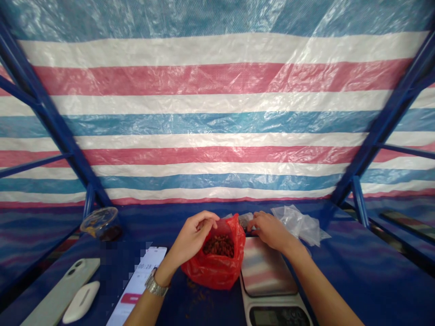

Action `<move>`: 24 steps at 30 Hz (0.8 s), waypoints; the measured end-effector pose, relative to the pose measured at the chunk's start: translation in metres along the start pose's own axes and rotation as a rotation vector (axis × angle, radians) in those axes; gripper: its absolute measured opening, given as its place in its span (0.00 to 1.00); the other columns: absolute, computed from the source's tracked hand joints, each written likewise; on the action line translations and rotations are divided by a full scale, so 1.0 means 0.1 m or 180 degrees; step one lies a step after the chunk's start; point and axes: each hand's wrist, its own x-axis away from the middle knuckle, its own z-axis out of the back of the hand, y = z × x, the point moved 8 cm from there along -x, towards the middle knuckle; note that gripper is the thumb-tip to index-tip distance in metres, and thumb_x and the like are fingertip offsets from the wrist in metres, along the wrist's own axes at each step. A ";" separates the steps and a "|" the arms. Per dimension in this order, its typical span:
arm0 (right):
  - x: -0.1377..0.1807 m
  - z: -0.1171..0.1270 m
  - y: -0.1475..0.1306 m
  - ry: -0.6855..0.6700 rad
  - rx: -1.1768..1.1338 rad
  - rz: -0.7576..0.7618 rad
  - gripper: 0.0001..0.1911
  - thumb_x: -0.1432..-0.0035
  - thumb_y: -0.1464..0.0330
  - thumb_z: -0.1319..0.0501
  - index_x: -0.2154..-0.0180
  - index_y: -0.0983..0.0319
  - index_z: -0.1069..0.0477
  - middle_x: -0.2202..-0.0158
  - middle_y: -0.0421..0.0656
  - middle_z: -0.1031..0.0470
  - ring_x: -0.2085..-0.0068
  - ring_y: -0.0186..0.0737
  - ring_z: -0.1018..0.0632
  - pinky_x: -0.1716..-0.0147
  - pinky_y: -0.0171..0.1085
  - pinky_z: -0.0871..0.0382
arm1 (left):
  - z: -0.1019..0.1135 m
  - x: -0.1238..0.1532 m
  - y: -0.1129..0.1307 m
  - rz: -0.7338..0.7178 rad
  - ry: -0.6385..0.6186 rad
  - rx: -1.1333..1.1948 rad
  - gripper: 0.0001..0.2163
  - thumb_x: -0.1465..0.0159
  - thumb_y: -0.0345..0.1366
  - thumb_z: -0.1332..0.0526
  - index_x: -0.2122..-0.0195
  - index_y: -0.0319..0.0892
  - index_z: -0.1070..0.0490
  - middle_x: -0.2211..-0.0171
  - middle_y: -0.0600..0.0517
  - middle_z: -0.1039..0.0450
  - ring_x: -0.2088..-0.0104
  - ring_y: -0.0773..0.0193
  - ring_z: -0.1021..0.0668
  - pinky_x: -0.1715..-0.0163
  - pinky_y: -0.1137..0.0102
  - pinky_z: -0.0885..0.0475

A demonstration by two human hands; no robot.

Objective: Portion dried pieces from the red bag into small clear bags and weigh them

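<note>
A red plastic bag [217,274] stands with its mouth open, and small reddish-brown dried pieces [219,246] show inside it. My left hand [192,235] is closed, thumb and fingers pinched at the bag's left rim. Beyond the kitchen scale [268,267], my right hand [272,230] reaches down with curled fingers onto a small clear plastic bag [245,220] with dark contents. Its fingertips are partly hidden. Nothing lies on the scale's metal plate.
Several flat clear bags [299,222] lie at the right back. On the left are a lit phone [141,276], a pale green phone [64,290], a white case [81,302] and a clear tub [102,224]. Blue frame bars [353,176] and striped sheeting [217,122] stand behind.
</note>
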 end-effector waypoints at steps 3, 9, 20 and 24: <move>0.00 -0.02 0.01 -0.0025 0.0001 -0.0044 0.16 0.38 0.75 0.40 0.57 0.57 0.16 0.54 0.51 0.19 0.49 0.52 0.21 0.49 0.42 0.32 | -0.01 0.00 0.01 0.0001 -0.0024 -0.0011 0.13 0.29 0.43 0.44 0.59 0.42 0.22 0.65 0.50 0.21 0.63 0.61 0.21 0.58 0.68 0.28; -0.02 0.04 0.02 0.0257 -0.0234 0.0079 0.14 0.36 0.74 0.41 0.62 0.58 0.16 0.58 0.49 0.19 0.53 0.50 0.20 0.52 0.41 0.30 | 0.00 0.00 0.02 -0.0019 -0.0016 -0.0015 0.13 0.29 0.43 0.43 0.60 0.42 0.22 0.65 0.50 0.21 0.63 0.60 0.21 0.57 0.68 0.28; 0.46 0.82 -0.78 0.2719 -0.1299 0.1344 0.10 0.30 0.71 0.40 0.52 0.54 0.21 0.61 0.43 0.22 0.60 0.41 0.23 0.60 0.40 0.30 | 0.02 0.00 -0.05 0.0068 0.0041 0.0061 0.12 0.29 0.41 0.43 0.59 0.42 0.22 0.65 0.50 0.21 0.62 0.61 0.21 0.59 0.69 0.28; 0.44 0.69 -1.05 0.2191 -0.0880 0.1563 0.13 0.30 0.72 0.40 0.49 0.52 0.22 0.59 0.43 0.21 0.61 0.40 0.25 0.62 0.41 0.34 | 0.00 0.00 -0.07 0.0045 -0.0012 0.0094 0.11 0.28 0.38 0.44 0.58 0.42 0.23 0.64 0.50 0.21 0.61 0.61 0.20 0.56 0.69 0.28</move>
